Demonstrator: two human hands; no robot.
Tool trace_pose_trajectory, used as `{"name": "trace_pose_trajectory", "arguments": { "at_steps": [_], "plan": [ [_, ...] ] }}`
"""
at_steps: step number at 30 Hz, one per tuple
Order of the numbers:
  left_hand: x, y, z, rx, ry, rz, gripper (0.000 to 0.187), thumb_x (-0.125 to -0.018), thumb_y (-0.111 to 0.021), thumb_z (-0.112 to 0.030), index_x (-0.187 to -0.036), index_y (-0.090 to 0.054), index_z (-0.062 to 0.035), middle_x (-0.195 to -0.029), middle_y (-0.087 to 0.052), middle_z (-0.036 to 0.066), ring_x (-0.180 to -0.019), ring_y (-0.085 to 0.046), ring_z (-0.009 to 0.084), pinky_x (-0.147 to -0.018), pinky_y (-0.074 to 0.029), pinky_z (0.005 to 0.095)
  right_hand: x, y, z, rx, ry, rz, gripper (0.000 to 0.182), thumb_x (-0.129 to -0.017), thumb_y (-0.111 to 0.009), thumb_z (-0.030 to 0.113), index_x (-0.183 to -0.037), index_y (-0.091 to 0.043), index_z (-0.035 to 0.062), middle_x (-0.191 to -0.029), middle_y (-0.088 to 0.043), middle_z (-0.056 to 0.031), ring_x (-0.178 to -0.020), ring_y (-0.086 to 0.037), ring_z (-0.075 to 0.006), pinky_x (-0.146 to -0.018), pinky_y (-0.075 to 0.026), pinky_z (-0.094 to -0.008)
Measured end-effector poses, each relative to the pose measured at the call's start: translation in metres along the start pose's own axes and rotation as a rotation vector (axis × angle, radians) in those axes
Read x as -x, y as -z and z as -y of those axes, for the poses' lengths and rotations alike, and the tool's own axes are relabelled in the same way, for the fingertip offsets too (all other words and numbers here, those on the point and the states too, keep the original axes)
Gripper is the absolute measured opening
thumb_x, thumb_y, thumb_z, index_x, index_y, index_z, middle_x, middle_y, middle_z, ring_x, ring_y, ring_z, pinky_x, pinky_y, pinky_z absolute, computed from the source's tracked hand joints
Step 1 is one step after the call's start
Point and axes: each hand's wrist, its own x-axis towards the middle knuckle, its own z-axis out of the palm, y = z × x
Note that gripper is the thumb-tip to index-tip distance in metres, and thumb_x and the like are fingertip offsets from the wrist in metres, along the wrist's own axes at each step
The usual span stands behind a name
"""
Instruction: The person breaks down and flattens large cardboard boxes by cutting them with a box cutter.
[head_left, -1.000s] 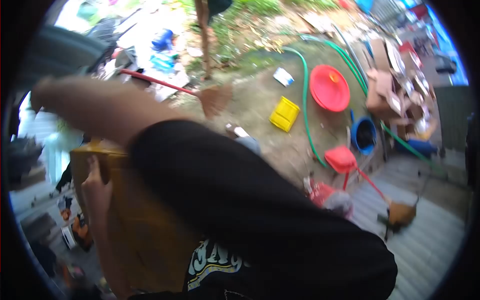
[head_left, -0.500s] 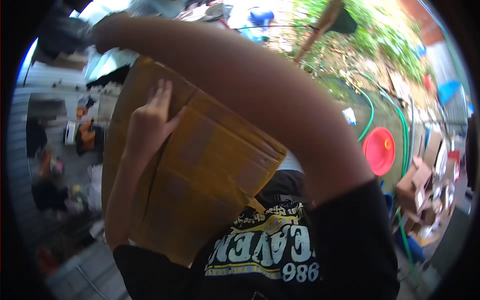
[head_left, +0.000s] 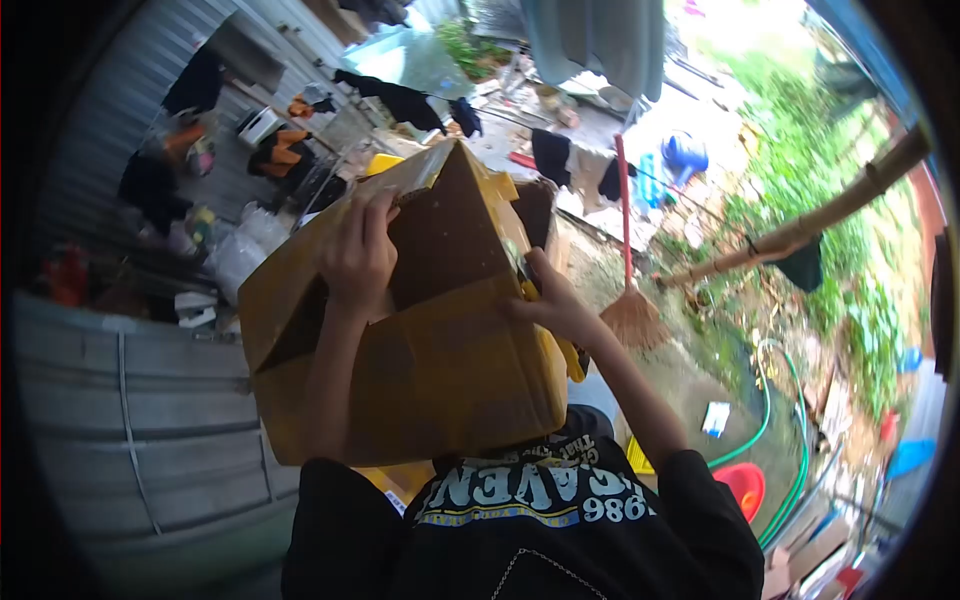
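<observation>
A large cardboard box (head_left: 460, 355) wrapped in brown tape is tilted in front of my chest, with a flap raised and its dark inner side showing. The fingers of my left hand (head_left: 360, 250) curl over the edge of a flap at the box's left side. On the opposite side, my right hand (head_left: 555, 300) is closed at the box's edge, its thumb lying along the cardboard. A small yellow and dark patch shows by the right fingers; I cannot tell what it is.
Beyond the box a broom (head_left: 632, 315) with a red handle stands upright. A bamboo pole (head_left: 800, 230) slants across the right. A green hose (head_left: 800, 450) and a red basin (head_left: 742, 488) lie at lower right. Dark clothes (head_left: 395, 100) hang along a line near the metal wall.
My right arm has come down from its reach across the top to the box's right edge. My left hand has gone from flat on the box to a flap edge. The box shows an opening now.
</observation>
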Motion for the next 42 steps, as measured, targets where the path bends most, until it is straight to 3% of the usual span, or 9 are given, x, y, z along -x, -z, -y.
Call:
{"name": "trace_pose_trajectory", "arguments": {
  "at_steps": [7, 12, 19, 26, 31, 34, 35, 39, 42],
  "plan": [
    [-0.019, -0.044, 0.019, 0.128, -0.174, 0.027, 0.017, -0.074, -0.06, -0.014, -0.089, -0.054, -0.0084, -0.072, -0.051, 0.002, -0.063, -0.055, 0.019, -0.052, -0.044, 0.0306, -0.017, 0.015, 0.003, 0.111, 0.052, -0.193, 0.031, -0.074, -0.064, 0.022, -0.086, -0.047, -0.0012, -0.071, -0.053, -0.0133, -0.066, -0.051, -0.0195, -0.059, -0.04, -0.0317],
    [0.022, -0.048, -0.022, 0.096, -0.145, 0.308, 0.03, -0.077, -0.057, -0.022, -0.103, -0.053, -0.0076, -0.092, -0.052, 0.005, -0.082, -0.054, 0.0202, -0.067, -0.046, 0.0322, -0.055, 0.028, 0.001, -0.146, 0.097, -0.027, 0.026, -0.078, -0.061, 0.013, -0.097, -0.051, -0.0018, -0.085, -0.059, -0.0067, -0.076, -0.053, -0.0102, -0.066, -0.043, -0.0245],
    [0.158, 0.072, -0.001, 0.084, 0.58, 0.523, 0.041, -0.077, -0.058, -0.027, -0.112, -0.048, -0.0096, -0.114, -0.043, 0.01, -0.11, -0.039, 0.0249, -0.094, -0.029, 0.0406, -0.063, 0.032, 0.002, -0.057, -0.04, 0.045, 0.026, -0.073, -0.064, 0.013, -0.093, -0.053, 0.0003, -0.072, -0.053, -0.0001, -0.061, -0.047, -0.0057, -0.053, -0.038, -0.02],
    [0.372, 0.134, 0.057, -0.246, 1.403, -0.098, 0.026, -0.08, -0.055, -0.018, -0.103, -0.054, -0.0047, -0.104, -0.051, 0.011, -0.101, -0.047, 0.029, -0.084, -0.038, 0.0357, -0.069, 0.053, 0.026, 0.761, 0.131, -0.058, 0.054, -0.067, -0.063, 0.008, -0.115, -0.04, -0.0003, -0.099, -0.052, -0.0151, -0.087, -0.053, -0.0242, -0.077, -0.042, -0.0327],
    [0.371, 0.129, 0.055, -0.022, 1.524, -0.39, 0.019, -0.08, -0.051, -0.01, -0.097, -0.056, -0.0032, -0.097, -0.051, 0.01, -0.089, -0.05, 0.024, -0.072, -0.04, 0.0317, -0.064, -0.006, 0.13, 1.095, 0.091, 0.153, 0.044, -0.061, -0.071, 0.01, -0.093, -0.041, 0.0027, -0.095, -0.047, -0.0147, -0.086, -0.053, -0.0295, -0.073, -0.044, -0.0354],
    [0.357, 0.131, 0.051, 0.067, 1.621, -0.538, 0.018, -0.079, -0.049, -0.004, -0.095, -0.057, -0.0035, -0.092, -0.048, 0.009, -0.08, -0.048, 0.0198, -0.067, -0.04, 0.0296, -0.079, -0.089, 0.188, 0.732, 0.119, 0.145, 0.023, -0.08, -0.051, 0.009, -0.1, -0.048, -0.0006, -0.082, -0.052, -0.0134, -0.073, -0.05, -0.0215, -0.065, -0.041, -0.0326],
    [0.352, 0.134, 0.051, 0.19, 1.706, -0.64, 0.019, -0.078, -0.048, -0.002, -0.095, -0.056, -0.0037, -0.09, -0.046, 0.008, -0.077, -0.047, 0.0183, -0.066, -0.04, 0.0284, -0.092, -0.109, 0.203, 1.095, 0.347, 0.268, 0.016, -0.083, -0.047, 0.008, -0.095, -0.049, -0.0025, -0.076, -0.053, -0.0121, -0.07, -0.048, -0.0162, -0.062, -0.04, -0.0305],
    [0.358, 0.136, 0.049, 0.236, 1.601, -0.618, 0.016, -0.076, -0.05, 0.0, -0.091, -0.054, -0.0028, -0.089, -0.044, 0.01, -0.081, -0.045, 0.0227, -0.072, -0.038, 0.0309, -0.131, -0.245, 0.219, 0.925, 0.35, 0.682, 0.013, -0.083, -0.049, 0.008, -0.091, -0.054, -0.0011, -0.075, -0.055, -0.0128, -0.066, -0.051, -0.0147, -0.063, -0.042, -0.0288],
    [0.369, 0.141, 0.04, 0.265, 1.704, -0.579, 0.018, -0.074, -0.055, -0.001, -0.091, -0.051, -0.0033, -0.095, -0.039, 0.014, -0.09, -0.042, 0.027, -0.079, -0.035, 0.035, -0.155, -0.353, 0.206, 1.048, 0.981, 1.117, 0.011, -0.081, -0.053, 0.016, -0.085, -0.058, 0.0073, -0.074, -0.056, -0.007, -0.068, -0.055, -0.0238, -0.061, -0.041, -0.034]
  ]
}}
